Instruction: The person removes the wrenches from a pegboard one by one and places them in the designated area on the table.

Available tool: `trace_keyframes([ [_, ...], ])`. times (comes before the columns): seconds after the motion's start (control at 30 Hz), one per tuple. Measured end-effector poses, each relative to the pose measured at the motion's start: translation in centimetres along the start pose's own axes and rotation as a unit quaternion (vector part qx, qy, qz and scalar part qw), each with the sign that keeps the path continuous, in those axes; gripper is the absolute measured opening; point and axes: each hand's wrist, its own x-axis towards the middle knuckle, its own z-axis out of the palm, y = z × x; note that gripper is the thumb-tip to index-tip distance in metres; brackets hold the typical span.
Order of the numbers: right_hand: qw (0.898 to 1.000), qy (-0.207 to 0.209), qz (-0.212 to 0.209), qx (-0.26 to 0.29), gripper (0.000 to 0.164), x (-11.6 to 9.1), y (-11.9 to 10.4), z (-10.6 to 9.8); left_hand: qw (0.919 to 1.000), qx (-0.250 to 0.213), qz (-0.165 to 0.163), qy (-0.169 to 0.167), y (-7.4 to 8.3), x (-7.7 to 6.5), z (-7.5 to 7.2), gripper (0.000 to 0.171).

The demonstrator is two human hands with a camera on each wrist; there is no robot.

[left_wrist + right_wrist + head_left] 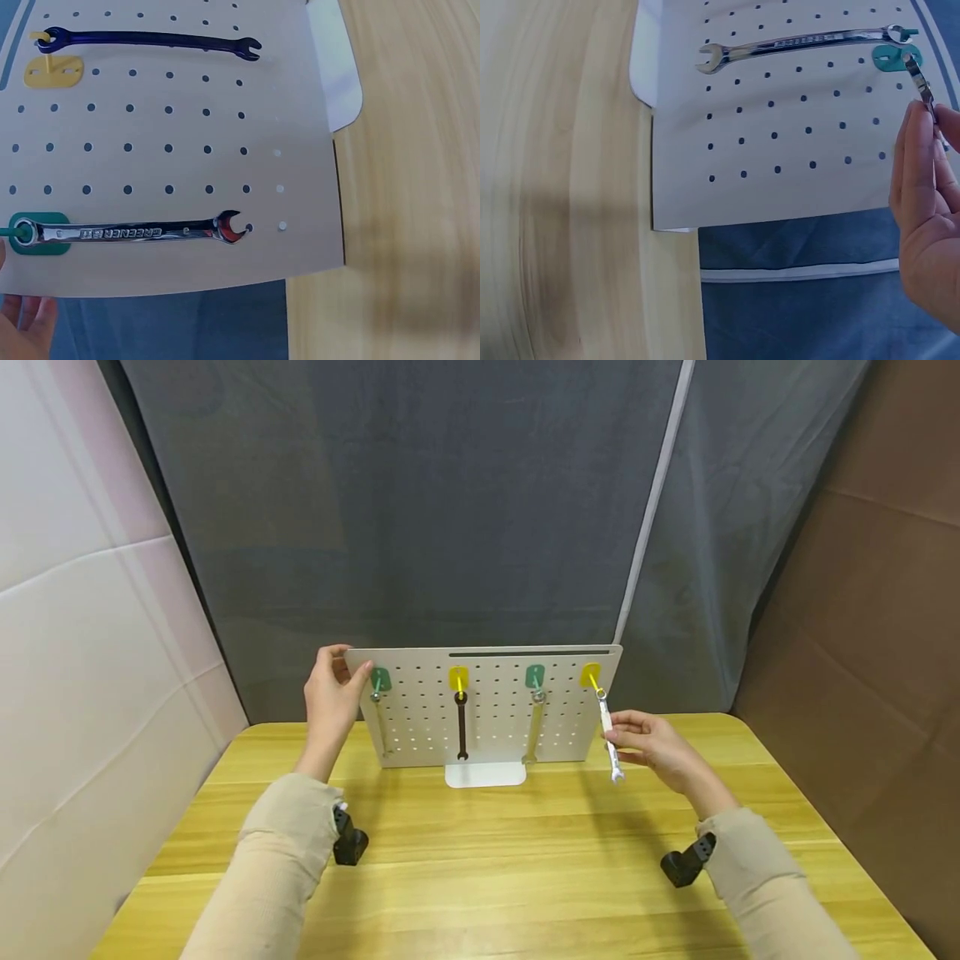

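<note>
With the thumb in front and fingers behind, my left hand [330, 693] grips the upper left corner of a white pegboard [498, 727] standing on the table. My right hand [654, 750] pinches a silver combination wrench [615, 767] between thumb and fingers. This wrench's ring end is at the tip of the rightmost yellow hook [589, 673], and its open end points down. On the other hooks hang a chrome wrench [135, 232] at the left, a dark wrench [462, 727] beside it, and another chrome wrench [802, 43] on the right-hand green hook [535, 676].
A white foot plate [485, 775] juts forward under the board onto the wooden table [480, 868]. Behind stands a dark grey curtain [450, 510]. A white cloth wall [112, 635] closes the left side, a brown one [862, 635] the right.
</note>
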Motion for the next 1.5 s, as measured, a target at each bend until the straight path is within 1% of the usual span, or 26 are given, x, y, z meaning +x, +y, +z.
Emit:
trace_keyframes([
  [0.13, 1.000, -0.001, -0.003, 0.012, 0.020, -0.1, -0.5, -0.1, 1.0000, 0.005, 0.000, -0.003, -0.1, 0.1, -0.1, 0.042],
  [0.27, 1.000, 0.009, -0.007, 0.008, 0.021, 0.0, -0.9, -0.1, 0.9999, 0.016, 0.002, -0.005, 0.0, 0.1, -0.2, 0.041],
  [0.37, 1.000, 0.022, -0.006, 0.002, 0.027, 0.0, -1.0, -0.2, 0.9996, 0.027, 0.011, -0.003, 0.1, 0.2, -0.1, 0.041],
  [0.5, 0.999, 0.039, -0.002, -0.002, 0.031, 0.0, -0.8, -0.5, 0.9989, 0.041, 0.024, 0.005, 0.1, 0.3, 0.0, 0.039],
  [0.63, 0.999, 0.047, -0.003, 0.004, 0.025, 0.0, -0.2, -0.9, 0.9981, 0.052, 0.030, 0.011, 0.1, 0.3, -0.1, 0.038],
  [0.77, 0.999, 0.051, -0.002, 0.008, 0.023, -0.1, 0.7, -1.4, 0.9980, 0.055, 0.029, 0.013, 0.3, 0.2, -0.1, 0.038],
  [0.9, 0.998, 0.057, 0.014, -0.009, 0.033, -0.2, 1.9, -2.1, 0.9980, 0.055, 0.025, 0.015, 0.2, 0.1, 0.0, 0.038],
  [1.13, 0.996, 0.067, 0.052, -0.042, 0.048, -0.2, 5.3, -3.0, 0.9976, 0.059, 0.028, 0.022, -0.1, -0.1, 0.3, 0.037],
  [1.27, 0.994, 0.060, 0.072, -0.059, 0.053, -0.4, 6.6, -3.0, 0.9975, 0.061, 0.029, 0.023, -0.1, 0.1, 0.3, 0.037],
  [1.5, 0.993, 0.052, 0.091, -0.062, 0.053, -0.9, 8.7, -2.3, 0.9977, 0.061, 0.022, 0.019, -0.1, 0.0, 0.4, 0.038],
])
